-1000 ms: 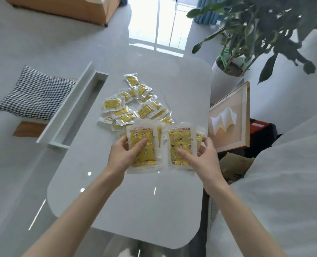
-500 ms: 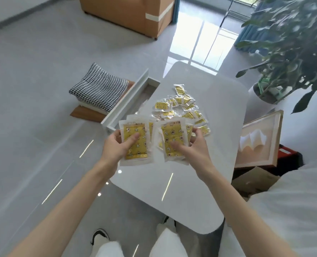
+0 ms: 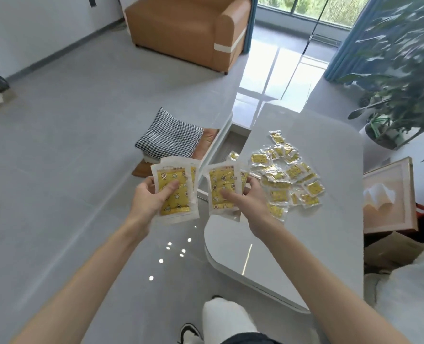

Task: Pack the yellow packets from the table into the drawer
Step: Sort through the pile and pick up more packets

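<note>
left hand (image 3: pixel 148 197): pinches packets (image 3: pixel 175 192)
right hand (image 3: pixel 249 200): pinches more (image 3: pixel 223 188)
table (image 3: pixel 330 219): pile (image 3: pixel 288 172); drawer (image 3: pixel 227 147) beside cushion (image 3: pixel 172 136)

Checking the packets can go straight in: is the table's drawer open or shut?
Open. The drawer stands pulled out from the table edge, its front panel clear and its inside showing. One small packet seems to lie inside.

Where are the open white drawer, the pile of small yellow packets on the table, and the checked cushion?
Open white drawer (image 3: pixel 233 142): head view, on its inner floor.
Pile of small yellow packets (image 3: pixel 294 171): head view, on a packet mid-pile.
Black-and-white checked cushion (image 3: pixel 170 135): head view, on its top face.
</note>
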